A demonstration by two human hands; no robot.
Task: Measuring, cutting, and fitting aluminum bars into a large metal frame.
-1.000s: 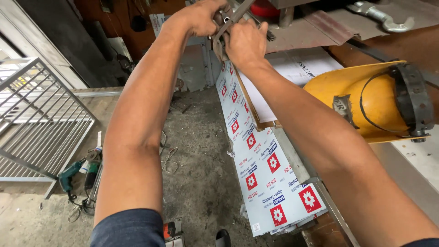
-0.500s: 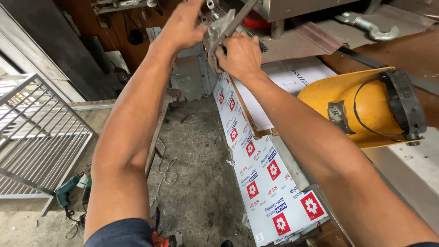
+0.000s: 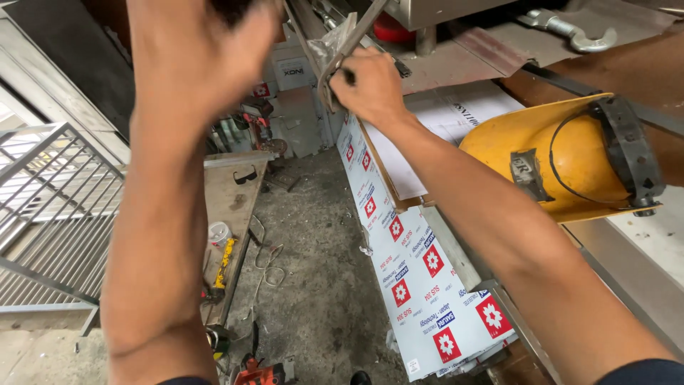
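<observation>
Top centre of frame: right hand (image 3: 372, 85) is fisted round a thin grey metal strip (image 3: 350, 44) w/ a scrap of clear plastic film (image 3: 333, 44) bunched at the same spot; strip runs up and out of the top edge. Left hand (image 3: 203, 50) is raised upper left, motion-blurred; can't tell if it's open or closed, and it doesn't look to be touching the strip. Below the right hand, a long white sheet w/ red-and-blue printed film (image 3: 420, 274) slants from top centre down to bottom right, hanging off the bench edge (image 3: 463, 260). Right of frame: yellow helmet w/ black headband (image 3: 570, 153) lies on its side on the bench, just beside the right forearm. Hook-ended metal tool (image 3: 570, 32) sits upper right. Lower left: low wooden plank (image 3: 231, 214) w/ dark glasses (image 3: 246, 175), a small tub (image 3: 219, 232), a yellow tool (image 3: 224, 260); grey metal grille (image 3: 53, 214) far left; cable (image 3: 267, 267) on concrete floor. Risks, as I judge: strip edge looks thin and bare hand is clamped on it, so a slip or sudden give could cut the palm. One-handed hold means the strip could twist or spring. Overhanging sheet could slide off the bench if bumped by the forearm. Helmet sits close enough to get knocked. Loose cable and tools below are a trip hazard.
</observation>
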